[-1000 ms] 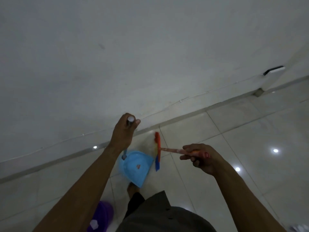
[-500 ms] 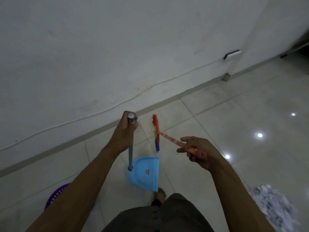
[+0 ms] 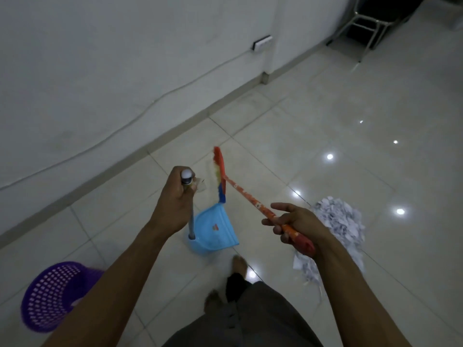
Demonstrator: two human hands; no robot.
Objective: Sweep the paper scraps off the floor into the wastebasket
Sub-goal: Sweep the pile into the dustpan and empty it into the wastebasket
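My left hand (image 3: 172,201) grips the top of the long handle of a light blue dustpan (image 3: 215,230), which hangs just above the tiled floor. My right hand (image 3: 298,224) holds the orange handle of a small broom (image 3: 220,174), its orange and blue head raised off the floor beyond the dustpan. A heap of white paper scraps (image 3: 338,221) lies on the floor right of my right hand, partly hidden by my forearm. A purple perforated wastebasket (image 3: 52,296) stands at the lower left, behind my left arm.
A white wall (image 3: 125,58) with a thin cable and a wall socket (image 3: 261,42) runs along the left. Metal chair legs (image 3: 363,28) stand at the far right corner. My bare feet (image 3: 239,264) are on the glossy tiles between dustpan and scraps.
The view has swung right and down: the scrap heap and the wastebasket have come into fuller view. Both hands keep their hold; the broom head has lifted away from the dustpan.
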